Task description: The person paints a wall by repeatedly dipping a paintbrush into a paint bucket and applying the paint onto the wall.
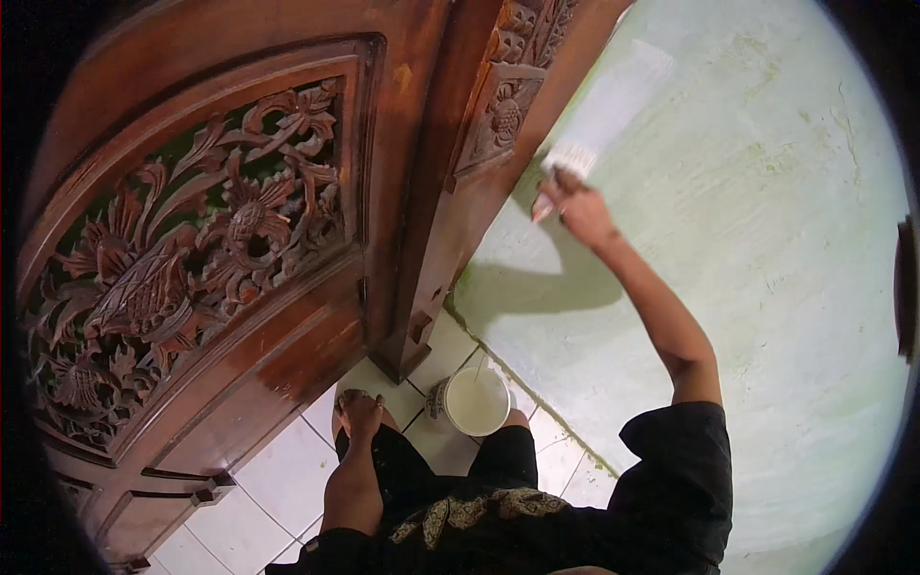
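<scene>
My right hand (580,208) is closed around the handle of a wide paintbrush (573,159), reaching up and ahead along the pale green wall (738,240). The brush's white bristles touch the wall beside the dark wooden frame, at the lower end of a fresh white stroke of paint (623,96). My left hand (360,414) lies on my left knee with nothing in it, its fingers draped over the kneecap. Between my knees stands a round bucket (478,402) of whitish paint, with something thin against its inner far wall.
Left of the wall rises a carved brown wooden panel (254,216) with openwork flowers; its post (422,240) meets the tiled floor (278,479). A rough, chipped line (551,407) marks the wall's foot. A dark wooden edge (904,287) shows at far right.
</scene>
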{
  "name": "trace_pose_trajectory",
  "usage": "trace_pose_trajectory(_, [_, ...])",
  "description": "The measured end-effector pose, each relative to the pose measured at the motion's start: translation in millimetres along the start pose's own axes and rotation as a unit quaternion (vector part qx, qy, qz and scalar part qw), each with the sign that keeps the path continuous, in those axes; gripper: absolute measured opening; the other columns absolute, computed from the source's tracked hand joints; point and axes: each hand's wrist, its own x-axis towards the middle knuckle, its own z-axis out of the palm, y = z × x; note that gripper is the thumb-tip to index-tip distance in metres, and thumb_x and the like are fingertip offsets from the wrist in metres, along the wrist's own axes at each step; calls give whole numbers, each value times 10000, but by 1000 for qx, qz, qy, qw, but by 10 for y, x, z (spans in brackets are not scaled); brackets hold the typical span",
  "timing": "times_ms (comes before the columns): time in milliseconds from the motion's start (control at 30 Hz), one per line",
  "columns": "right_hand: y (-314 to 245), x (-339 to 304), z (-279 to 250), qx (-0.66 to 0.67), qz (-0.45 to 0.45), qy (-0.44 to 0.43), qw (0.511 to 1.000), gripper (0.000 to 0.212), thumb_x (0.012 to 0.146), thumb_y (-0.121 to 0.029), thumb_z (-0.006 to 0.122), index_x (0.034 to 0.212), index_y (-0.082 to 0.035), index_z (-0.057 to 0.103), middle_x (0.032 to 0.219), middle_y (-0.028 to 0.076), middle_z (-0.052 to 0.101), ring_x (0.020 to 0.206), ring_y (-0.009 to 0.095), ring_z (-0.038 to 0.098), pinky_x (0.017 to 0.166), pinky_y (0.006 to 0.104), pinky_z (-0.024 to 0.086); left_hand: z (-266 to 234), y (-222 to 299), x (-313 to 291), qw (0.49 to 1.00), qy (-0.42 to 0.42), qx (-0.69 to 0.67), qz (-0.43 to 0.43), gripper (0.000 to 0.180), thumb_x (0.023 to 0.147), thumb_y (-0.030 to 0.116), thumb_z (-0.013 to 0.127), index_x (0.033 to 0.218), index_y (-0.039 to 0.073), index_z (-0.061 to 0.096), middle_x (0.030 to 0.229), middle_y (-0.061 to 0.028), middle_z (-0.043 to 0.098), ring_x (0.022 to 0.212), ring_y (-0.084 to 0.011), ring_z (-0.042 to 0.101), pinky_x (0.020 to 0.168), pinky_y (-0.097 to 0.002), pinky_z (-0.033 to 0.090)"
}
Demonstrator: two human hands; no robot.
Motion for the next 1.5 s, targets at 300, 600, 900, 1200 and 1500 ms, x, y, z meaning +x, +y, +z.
trace_pose_trajectory(300, [620,699,-634,107,144,191,965,196,761,-110,533,953,-145,552,723,180,570,603,356,554,504,440,422,157,-99,-5,994,108,-9,21,390,764,406,499,881,56,627,1082,-144,539,1046,-332,442,879,-494,314])
trace_pose_trajectory(600, [373,558,-201,-120,122,170,971,365,702,-55,554,1042,-186,576,1227,132,471,1056,272,517,771,337,490,136,-111,12,994,96,-37,24,370,719,371,572,877,40,626,1040,-181,512,1071,-339,403,924,-464,288])
trace_pose_trajectory(900, [-1208,-455,1107,201,132,-100,965,313,672,-31,546,956,-160,573,1032,120,575,881,266,581,658,362,490,155,-110,-18,992,110,-14,63,378,735,407,542,809,46,626,1033,-157,536,1038,-328,446,850,-497,359])
trace_pose_trajectory(1200, [-475,319,-124,177,241,155,942,111,777,-98,519,886,-110,536,931,159,586,720,341,580,558,403,463,122,-196,34,998,29,-51,18,393,719,406,553,875,55,637,1043,-147,529,1064,-319,412,931,-463,273])
trace_pose_trajectory(1500, [-1034,-369,725,136,103,37,985,312,658,-53,588,957,-130,540,1050,144,570,874,303,588,699,362,496,117,-106,28,993,110,-16,47,305,745,376,535,800,98,647,1014,-89,557,1058,-290,416,879,-487,321])
